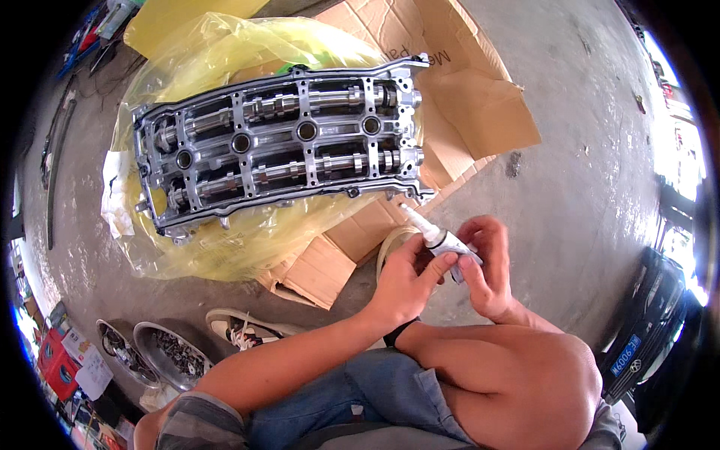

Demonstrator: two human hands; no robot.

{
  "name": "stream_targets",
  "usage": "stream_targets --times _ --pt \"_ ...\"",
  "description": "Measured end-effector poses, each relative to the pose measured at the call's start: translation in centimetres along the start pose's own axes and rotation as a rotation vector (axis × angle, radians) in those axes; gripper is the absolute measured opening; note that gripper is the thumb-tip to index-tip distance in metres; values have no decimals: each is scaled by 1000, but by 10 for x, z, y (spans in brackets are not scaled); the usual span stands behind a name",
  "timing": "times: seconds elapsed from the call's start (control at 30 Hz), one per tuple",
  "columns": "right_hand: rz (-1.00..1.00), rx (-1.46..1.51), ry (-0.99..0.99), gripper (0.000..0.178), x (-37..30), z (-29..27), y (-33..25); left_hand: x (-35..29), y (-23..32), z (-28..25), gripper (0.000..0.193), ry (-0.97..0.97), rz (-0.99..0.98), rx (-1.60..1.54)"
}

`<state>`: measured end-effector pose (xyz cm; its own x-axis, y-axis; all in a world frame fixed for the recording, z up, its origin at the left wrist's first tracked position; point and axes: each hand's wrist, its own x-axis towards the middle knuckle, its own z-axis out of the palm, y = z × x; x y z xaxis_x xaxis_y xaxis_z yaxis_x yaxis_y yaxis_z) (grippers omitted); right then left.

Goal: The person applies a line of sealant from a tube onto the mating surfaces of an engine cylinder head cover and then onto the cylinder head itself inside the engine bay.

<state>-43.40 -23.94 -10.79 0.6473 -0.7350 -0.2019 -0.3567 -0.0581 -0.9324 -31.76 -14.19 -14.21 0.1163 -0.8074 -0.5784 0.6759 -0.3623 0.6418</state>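
Fingers of the left hand (405,283) and right hand (489,279) grip a silver-and-white squeeze tube with a tapered white nozzle (448,245), its tip near the lower right corner of a silver metal cylinder head with two camshafts (274,140), resting on translucent yellow plastic (225,255) over brown cardboard (491,112).

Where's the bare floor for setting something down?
The widest floor patch lies between cardboard and the dark car at right; a narrower one separates yellow plastic from the dark strip at left. Crowded: lower left, around shoe and bowls, and below the right end of the engine part, where left hand and right hand hold a tube.
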Motion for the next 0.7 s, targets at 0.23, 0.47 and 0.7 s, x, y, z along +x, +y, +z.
stream_targets --times 0.23,0.47,0.7 --pt "591 167 -463 40 -6 -10 -1 -1 -18 -17 36 -1 164 107" --pt "754 224 -414 45 -20 -4 21 9 -25 -13 48 -51 25 333" --pt "744 294 -244 41 -21 14 27 24 -37 -18 45 4 109 413"
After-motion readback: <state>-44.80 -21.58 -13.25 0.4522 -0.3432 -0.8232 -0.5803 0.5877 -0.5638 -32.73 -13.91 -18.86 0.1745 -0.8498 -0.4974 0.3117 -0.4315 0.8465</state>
